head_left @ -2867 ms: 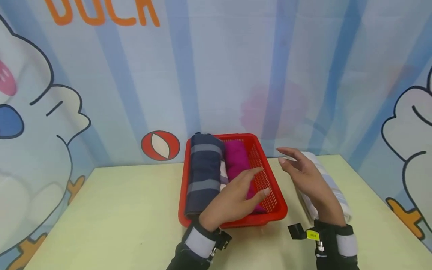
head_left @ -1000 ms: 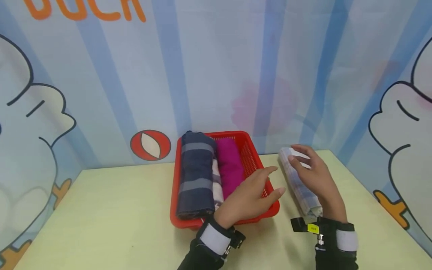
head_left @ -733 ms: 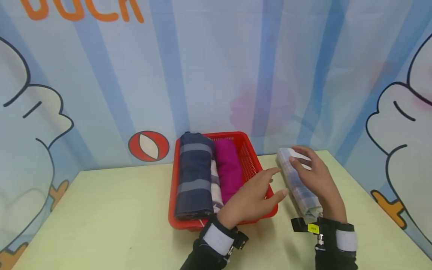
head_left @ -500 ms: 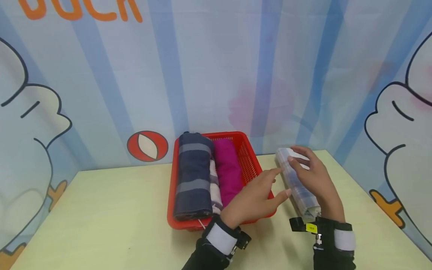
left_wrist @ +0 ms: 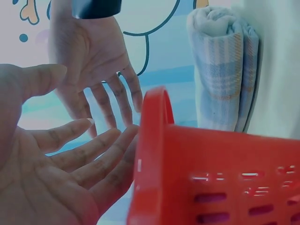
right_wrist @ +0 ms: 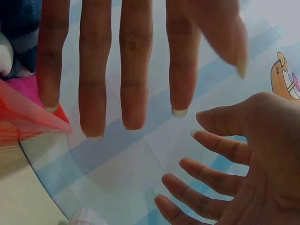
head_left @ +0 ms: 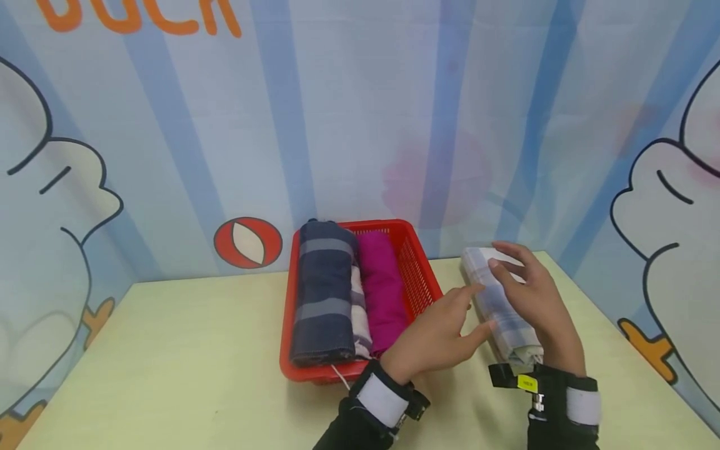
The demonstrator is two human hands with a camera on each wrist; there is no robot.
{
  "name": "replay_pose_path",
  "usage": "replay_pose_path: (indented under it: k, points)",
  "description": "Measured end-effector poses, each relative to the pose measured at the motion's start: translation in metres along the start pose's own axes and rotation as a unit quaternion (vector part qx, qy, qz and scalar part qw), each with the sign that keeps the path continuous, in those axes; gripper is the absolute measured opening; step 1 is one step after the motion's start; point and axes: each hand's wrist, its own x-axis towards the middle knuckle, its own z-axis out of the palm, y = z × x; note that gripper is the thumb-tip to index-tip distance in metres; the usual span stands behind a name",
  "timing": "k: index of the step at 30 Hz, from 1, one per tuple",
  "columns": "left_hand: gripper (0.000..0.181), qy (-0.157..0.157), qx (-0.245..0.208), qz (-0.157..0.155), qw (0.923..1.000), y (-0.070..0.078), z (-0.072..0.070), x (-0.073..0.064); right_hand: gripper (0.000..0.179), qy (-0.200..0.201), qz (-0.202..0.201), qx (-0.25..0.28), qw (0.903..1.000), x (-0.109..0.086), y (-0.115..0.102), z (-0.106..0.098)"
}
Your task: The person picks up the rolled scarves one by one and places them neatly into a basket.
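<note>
In the head view a folded white-and-blue plaid towel (head_left: 500, 306) lies on the table to the right of a red plastic basket (head_left: 427, 278). My right hand (head_left: 542, 303) hovers over the towel's right side, its fingers spread and gently bent, nothing gripped. Over the basket's near right corner reaches my left hand (head_left: 435, 340), fingers extended, its thumb and fingertips overlapping the towel's left edge. In the left wrist view both palms face each other with bare space between, and the towel (left_wrist: 220, 70) shows its rolled end beyond the basket rim.
Inside the basket lie a rolled dark blue towel (head_left: 323, 294) with grey stripes, a magenta cloth (head_left: 382, 287) and a white-and-purple striped cloth (head_left: 360, 312). A printed cartoon backdrop (head_left: 360, 125) stands behind the pale yellow table (head_left: 197, 350).
My left hand has moved right, from over the basket towards the plaid towel. The towel shows more of its blue plaid side than at first. My right hand stays above it.
</note>
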Motion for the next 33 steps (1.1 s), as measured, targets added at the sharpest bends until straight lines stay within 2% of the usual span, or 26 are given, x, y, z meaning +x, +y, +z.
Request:
replay_pose_path:
  k: [7, 15, 19, 24, 29, 33]
  points:
    - [0.062, 0.006, 0.013, 0.004, 0.9999, 0.001, 0.01, 0.003, 0.061, 0.003, -0.008, 0.012, 0.9999, -0.003, 0.005, -0.006]
    - [0.063, 0.002, 0.006, -0.005, 1.0, 0.005, 0.02, 0.005, 0.06, 0.003, -0.027, 0.016, 0.9995, -0.007, 0.013, -0.018]
    - [0.063, -0.004, -0.006, 0.005, 1.0, 0.008, 0.023, 0.006, 0.061, 0.007, -0.025, 0.019, 0.9995, -0.009, 0.014, -0.023]
    - [0.063, -0.014, -0.002, 0.021, 0.9997, 0.01, 0.025, 0.006, 0.061, 0.011, -0.027, 0.029, 0.9991, -0.011, 0.012, -0.024]
    - [0.063, -0.01, -0.004, 0.015, 0.9998, 0.01, 0.029, 0.008, 0.06, 0.015, -0.031, 0.035, 0.9988, -0.009, 0.011, -0.023]
    - [0.066, -0.023, -0.02, 0.012, 0.9995, 0.011, 0.034, 0.008, 0.06, 0.011, -0.028, 0.03, 0.9991, -0.008, 0.009, -0.021]
